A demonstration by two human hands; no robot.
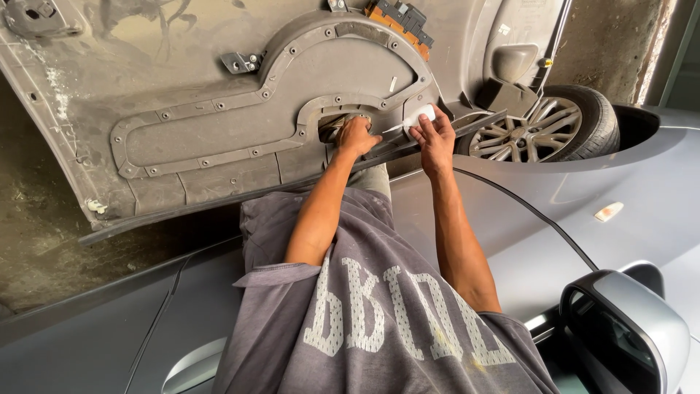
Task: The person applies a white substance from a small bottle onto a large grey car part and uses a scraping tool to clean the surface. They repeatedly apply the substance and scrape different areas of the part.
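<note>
Small white tube (421,115) lies tilted against the dusty grey door panel (219,131).

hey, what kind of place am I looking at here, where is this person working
Probably a car repair or body shop. A stripped grey car door panel stands open beside a silver car body; a spoked alloy wheel shows. The left hand reaches into the panel; the right hand holds a small white piece.

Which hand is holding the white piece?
The right hand: its fingers pinch the small white piece. The left hand grips inside the door panel opening instead.
</note>
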